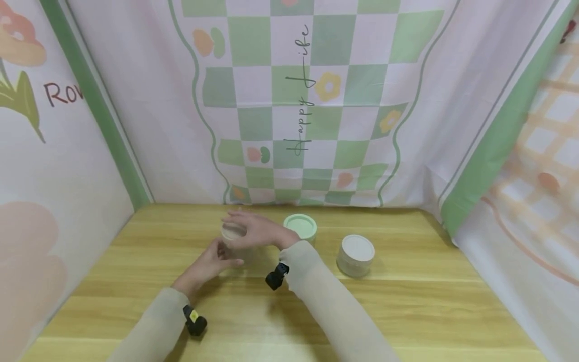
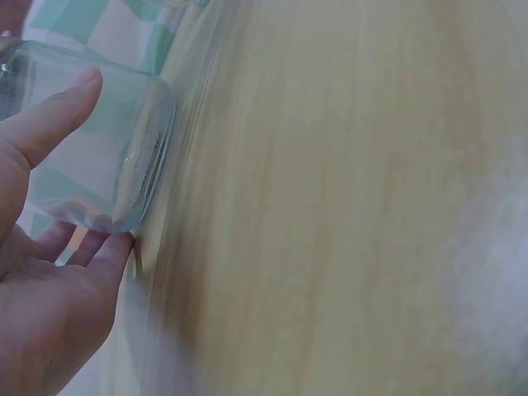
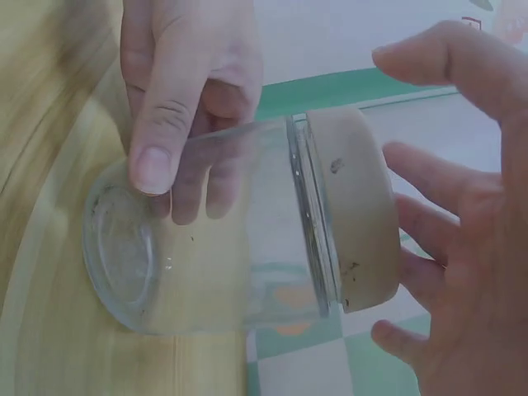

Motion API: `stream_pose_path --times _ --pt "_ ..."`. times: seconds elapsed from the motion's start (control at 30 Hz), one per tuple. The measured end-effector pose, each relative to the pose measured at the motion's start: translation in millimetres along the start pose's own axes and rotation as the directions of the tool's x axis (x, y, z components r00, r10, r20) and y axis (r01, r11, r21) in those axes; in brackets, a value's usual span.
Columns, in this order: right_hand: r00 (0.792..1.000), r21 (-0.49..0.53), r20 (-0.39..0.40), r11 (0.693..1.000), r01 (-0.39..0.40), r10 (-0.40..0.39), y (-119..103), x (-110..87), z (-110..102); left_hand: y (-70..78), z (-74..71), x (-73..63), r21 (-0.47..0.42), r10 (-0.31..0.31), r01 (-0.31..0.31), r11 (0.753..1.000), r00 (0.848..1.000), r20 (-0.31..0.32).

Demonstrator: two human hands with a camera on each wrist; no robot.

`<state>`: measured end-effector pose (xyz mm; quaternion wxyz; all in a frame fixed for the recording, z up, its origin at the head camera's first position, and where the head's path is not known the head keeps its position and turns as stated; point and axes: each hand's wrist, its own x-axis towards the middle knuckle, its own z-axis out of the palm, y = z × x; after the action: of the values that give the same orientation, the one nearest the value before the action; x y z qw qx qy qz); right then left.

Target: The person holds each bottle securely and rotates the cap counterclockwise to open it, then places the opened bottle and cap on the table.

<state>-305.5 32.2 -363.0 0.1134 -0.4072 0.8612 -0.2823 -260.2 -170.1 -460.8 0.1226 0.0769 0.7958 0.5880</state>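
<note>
A clear glass jar point(image 3: 223, 272) wears a beige lid point(image 3: 355, 206) with a few dark scuffs on its side. My left hand point(image 1: 203, 269) grips the jar low down, its thumb along one side of the glass and its fingers round the other, as the left wrist view of the jar point(image 2: 91, 165) also shows. Over the lid hovers my right hand point(image 1: 260, 231), spread around it. In the right wrist view its fingertips are right at the lid's top, while the thumb stands clear of the rim.
Behind my right wrist stands a jar with a pale green lid point(image 1: 300, 227). Farther right is a glass jar with a white lid point(image 1: 357, 249). The wooden table point(image 1: 271, 322) ends at a checked curtain point(image 1: 294, 115), with more printed cloth at both sides.
</note>
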Motion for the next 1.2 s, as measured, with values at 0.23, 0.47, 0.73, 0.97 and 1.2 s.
stream_pose_path --times 0.23,0.47,0.73,0.97,1.2 --pt "0.975 -0.144 -0.206 0.983 -0.111 0.08 -7.6 3.7 12.2 -1.8 1.0 1.8 -0.033 0.006 -0.006 0.999 1.0 0.019" --pt "0.889 -0.338 -0.439 0.893 -0.296 0.129 -19.5 4.9 29.2 -2.0 1.1 2.5 -0.063 0.029 -0.027 0.998 0.999 0.027" --pt "0.846 -0.437 -0.519 0.813 -0.384 0.121 -24.8 5.1 43.0 0.1 1.0 0.9 -0.052 0.048 -0.045 0.998 0.998 0.039" --pt "0.847 -0.467 -0.521 0.794 -0.389 0.109 -23.7 7.8 46.3 0.2 0.6 1.6 -0.034 0.028 -0.027 0.999 0.999 0.023" --pt "0.856 -0.464 -0.505 0.802 -0.376 0.11 -23.1 8.3 45.5 -3.0 -0.2 3.7 -0.028 0.017 -0.017 0.999 1.0 0.012"
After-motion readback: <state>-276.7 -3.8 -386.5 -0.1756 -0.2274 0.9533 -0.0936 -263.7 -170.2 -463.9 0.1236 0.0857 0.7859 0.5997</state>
